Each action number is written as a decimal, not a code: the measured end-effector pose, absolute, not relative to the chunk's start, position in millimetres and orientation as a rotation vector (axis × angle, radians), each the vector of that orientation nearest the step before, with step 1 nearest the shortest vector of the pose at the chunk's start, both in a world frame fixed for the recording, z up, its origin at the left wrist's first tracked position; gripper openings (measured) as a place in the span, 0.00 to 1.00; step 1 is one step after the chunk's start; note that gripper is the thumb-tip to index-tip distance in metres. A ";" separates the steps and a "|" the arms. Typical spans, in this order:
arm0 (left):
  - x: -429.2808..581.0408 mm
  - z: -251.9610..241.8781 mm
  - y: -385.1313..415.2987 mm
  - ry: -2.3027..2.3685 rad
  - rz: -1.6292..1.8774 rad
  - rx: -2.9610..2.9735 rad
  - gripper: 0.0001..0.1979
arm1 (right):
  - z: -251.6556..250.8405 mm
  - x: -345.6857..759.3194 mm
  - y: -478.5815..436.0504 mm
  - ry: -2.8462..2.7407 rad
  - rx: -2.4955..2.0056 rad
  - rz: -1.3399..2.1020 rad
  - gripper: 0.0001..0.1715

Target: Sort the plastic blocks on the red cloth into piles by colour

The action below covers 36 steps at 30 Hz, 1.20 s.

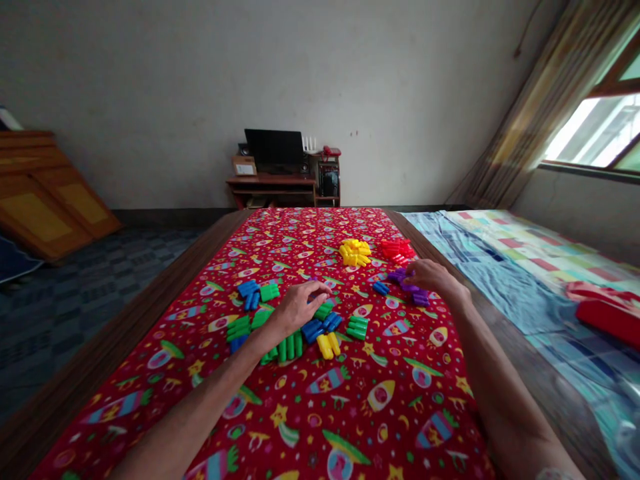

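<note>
Head view: from the mixed green plastic blocks (290, 347) and blue blocks (313, 331), yellow blocks (355, 255) at one o'clock and red blocks (399, 250) at two look sorted; right hand (433, 276) over purple blocks (421, 298) at two, can't tell its grip; left hand (301, 305), thumb apart, over the mix, likely unfinished

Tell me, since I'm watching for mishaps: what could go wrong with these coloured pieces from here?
The right hand, at the purple pieces, could sweep in the small blue cluster beside them. The left hand, close to the green pieces, might knock some out of place. The red pile sits near the yellow pile, so a careless nudge could mix them.
</note>
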State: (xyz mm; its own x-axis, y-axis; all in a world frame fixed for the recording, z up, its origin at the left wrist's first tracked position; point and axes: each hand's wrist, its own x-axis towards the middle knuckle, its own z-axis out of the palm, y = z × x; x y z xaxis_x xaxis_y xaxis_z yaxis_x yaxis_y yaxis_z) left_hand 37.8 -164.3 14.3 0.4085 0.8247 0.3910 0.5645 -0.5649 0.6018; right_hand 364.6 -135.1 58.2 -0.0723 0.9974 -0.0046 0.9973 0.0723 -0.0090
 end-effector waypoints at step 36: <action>39.2 4.8 -162.9 1.112 0.773 2.445 0.10 | -1.8 439.1 -90.5 -2.095 -2.129 0.103 0.20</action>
